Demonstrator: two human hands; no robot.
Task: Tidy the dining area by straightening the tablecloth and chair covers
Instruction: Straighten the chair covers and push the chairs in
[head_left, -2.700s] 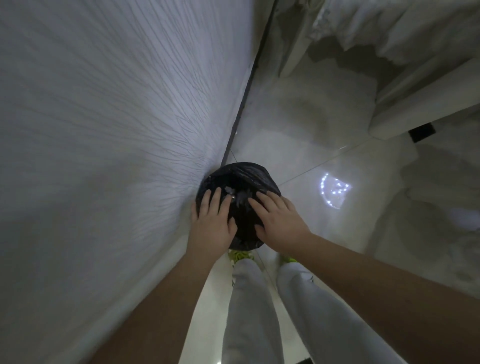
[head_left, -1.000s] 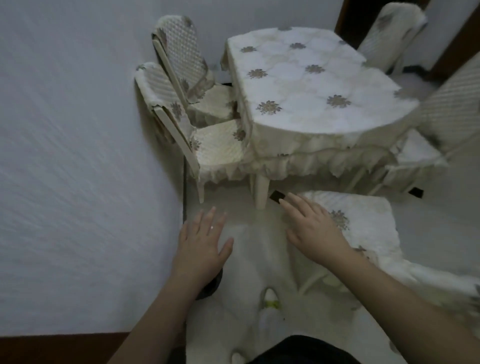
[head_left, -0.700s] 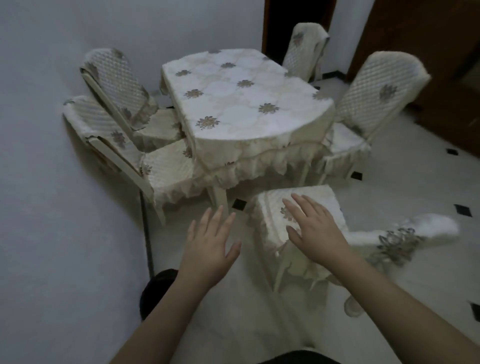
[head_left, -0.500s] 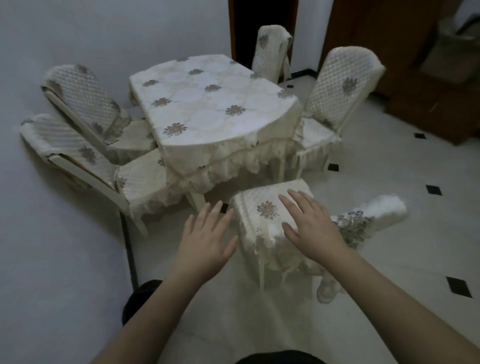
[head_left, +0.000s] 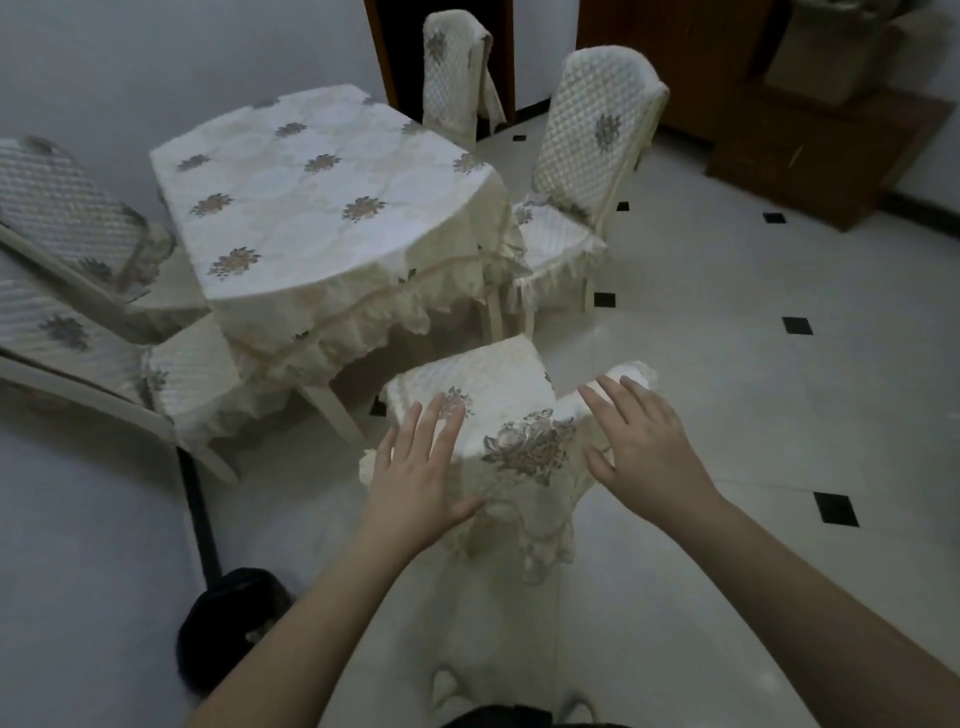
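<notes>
A table under a cream tablecloth (head_left: 317, 208) with brown flower motifs stands against the wall. The nearest chair (head_left: 483, 395) faces it, its quilted cover draped over the backrest with a flower motif (head_left: 530, 441). My left hand (head_left: 415, 478) hovers open, fingers spread, at the backrest's left end. My right hand (head_left: 644, 447) hovers open at its right end, just over the cover. Neither hand grips anything; whether they touch the cover I cannot tell.
Two covered chairs (head_left: 67, 291) stand at the table's left, one (head_left: 587, 171) at its right and one (head_left: 457, 67) at the far end. A black bag-lined bin (head_left: 223, 634) sits by the wall at lower left. Dark wooden furniture (head_left: 810, 119) fills the far right.
I have stood up from the black bin and turned towards the table. Both open hands have moved forward and now flank the nearest chair's backrest.
</notes>
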